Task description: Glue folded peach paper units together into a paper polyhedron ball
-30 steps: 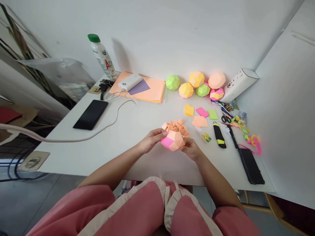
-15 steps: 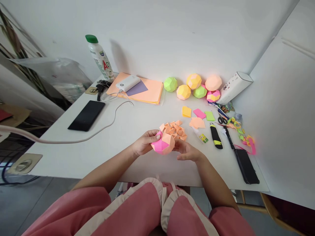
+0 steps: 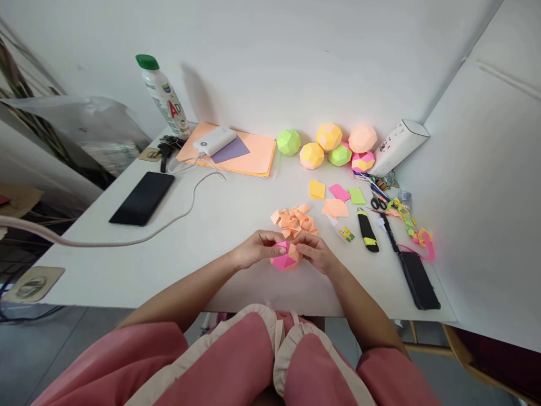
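Working at the white table (image 3: pixel 236 208); orange paper stack (image 3: pixel 253 155) far off at 11 o'clock, black phone (image 3: pixel 142 198) at 10 o'clock. My left hand (image 3: pixel 253 250) and right hand (image 3: pixel 316 254) meet near the table's 6 o'clock edge, fingers curled inward. Finished paper balls (image 3: pixel 329 136) clustered at 1 o'clock by the wall. Loose orange folded pieces (image 3: pixel 296 219) just past my fingers at 12 o'clock. Pink-and-orange paper ball (image 3: pixel 284 259) pinched between both hands' fingertips, left at its 9, right at its 3

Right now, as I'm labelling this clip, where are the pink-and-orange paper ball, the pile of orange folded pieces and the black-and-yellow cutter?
paper ball (image 3: pixel 282 262), head view, its pink lower facet.
pile of orange folded pieces (image 3: pixel 295 220), head view, the pile's middle.
cutter (image 3: pixel 366 228), head view, its black body.
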### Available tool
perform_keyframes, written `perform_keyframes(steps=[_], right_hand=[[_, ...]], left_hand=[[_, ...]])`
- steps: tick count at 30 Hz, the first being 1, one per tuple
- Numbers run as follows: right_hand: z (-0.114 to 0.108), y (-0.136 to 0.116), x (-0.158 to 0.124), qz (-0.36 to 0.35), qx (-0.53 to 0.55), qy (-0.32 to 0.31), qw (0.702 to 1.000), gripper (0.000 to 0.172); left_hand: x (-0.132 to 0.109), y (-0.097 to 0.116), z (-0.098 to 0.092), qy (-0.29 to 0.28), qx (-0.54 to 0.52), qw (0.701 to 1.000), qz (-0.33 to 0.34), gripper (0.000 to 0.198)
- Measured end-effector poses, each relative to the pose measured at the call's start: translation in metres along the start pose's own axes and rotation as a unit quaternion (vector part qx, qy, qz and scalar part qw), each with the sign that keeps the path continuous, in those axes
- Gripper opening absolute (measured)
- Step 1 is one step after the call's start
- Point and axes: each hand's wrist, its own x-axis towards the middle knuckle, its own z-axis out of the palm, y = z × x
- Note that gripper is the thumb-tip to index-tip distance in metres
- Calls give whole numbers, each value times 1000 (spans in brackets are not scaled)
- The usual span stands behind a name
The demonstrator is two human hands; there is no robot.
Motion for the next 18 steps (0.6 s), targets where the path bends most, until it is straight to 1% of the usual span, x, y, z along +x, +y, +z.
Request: perform_keyframes(steps=[3,4,5,6,7,8,9,10,11,12,13,14,15,16,17,18], right_hand=[[4,0,0,33,-9,7,999,22],[5,-1,-1,22,-31,10,999,23],[6,-3,-1,-8,-68,22,997,23],[6,-6,-2,-53,-120,43,990,23],[5,-9,-3,-108,-184,77,974,21],[1,-13,-5,-161,-255,126,945,19],[-5,-16,-6,-200,-328,184,905,15],[-12,-20,-7,-217,-394,250,857,13],[-21,-23,-8,-208,-457,309,808,14],[-30,-26,-10,-177,-512,360,759,19],[-39,-29,-11,-129,-561,387,721,27],[-47,-31,-13,-74,-596,396,695,35],[-54,-32,-14,-17,-616,391,684,42],[-60,-32,-15,33,-629,376,680,46],[-63,-32,-15,71,-637,360,678,46],[-65,-32,-16,94,-640,348,679,44]], left_hand=[[1,1,0,18,5,1000,10,18],[1,1,0,21,4,1000,5,18],[1,1,-1,23,2,1000,-3,19],[1,0,-2,26,-3,1000,-15,20],[1,-2,-3,31,-10,999,-28,21],[1,-3,-4,37,-20,998,-43,22],[1,-5,-5,42,-32,997,-61,22],[1,-7,-5,45,-46,995,-77,23],[1,-9,-6,46,-59,993,-92,23],[2,-10,-6,46,-70,991,-104,23],[2,-11,-5,45,-78,990,-113,23],[2,-11,-4,43,-84,988,-120,24],[2,-11,-3,40,-87,987,-125,24],[2,-10,-2,37,-90,987,-130,24],[2,-10,-1,34,-91,986,-135,24],[2,-9,0,31,-92,985,-139,25]])
